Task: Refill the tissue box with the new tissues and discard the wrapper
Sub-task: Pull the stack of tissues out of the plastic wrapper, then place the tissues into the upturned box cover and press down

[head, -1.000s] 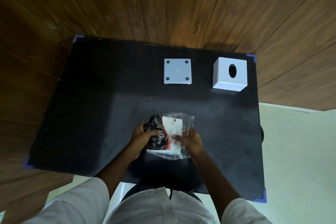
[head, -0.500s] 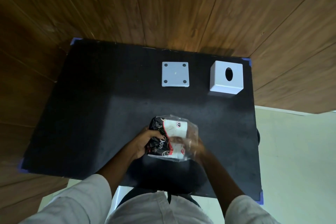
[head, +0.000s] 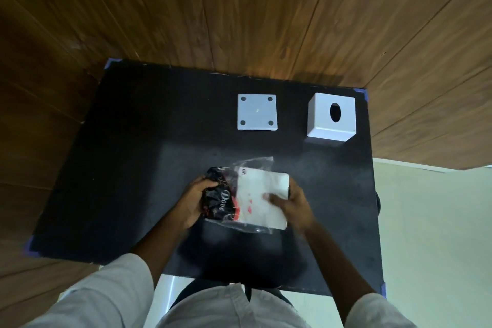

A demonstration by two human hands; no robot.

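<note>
My left hand (head: 192,200) grips the dark, bunched end of a plastic wrapper (head: 217,198) printed in black and red. My right hand (head: 291,204) holds a white stack of tissues (head: 259,194) that sticks out of the wrapper's clear open end toward the right. Both are just above the black table (head: 119,154), near its front middle. The white tissue box cover (head: 331,116), with an oval hole on top, stands at the back right. Its flat white base plate (head: 257,112), with a dark dot in each corner, lies to the left of the cover.
The table stands against a wooden panel wall (head: 239,8). Blue tape marks the table corners (head: 363,93). A pale floor (head: 439,221) lies to the right of the table. My knees in light trousers (head: 226,306) are at the front edge.
The white tissue stack has slid further out of the wrapper to the right with my right hand. My left hand has kept its grip on the wrapper's dark end.
</note>
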